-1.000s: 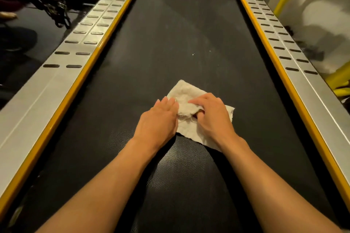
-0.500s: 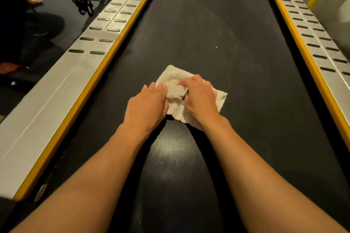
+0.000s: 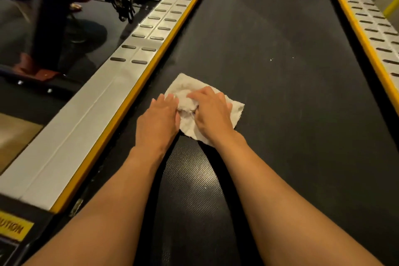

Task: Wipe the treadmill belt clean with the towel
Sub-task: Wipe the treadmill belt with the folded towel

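A person's two bare hands work a white towel (image 3: 234, 108) lying left of centre on the black treadmill belt (image 3: 291, 103), near the yellow-edged silver left side rail (image 3: 86, 119). The left hand (image 3: 158, 122) lies flat, its fingers straight, pressing the towel's left edge. The right hand (image 3: 210, 113) curls its fingers over the cloth's bunched middle, gripping it. A yellow caution label (image 3: 13, 228) shows at lower left.
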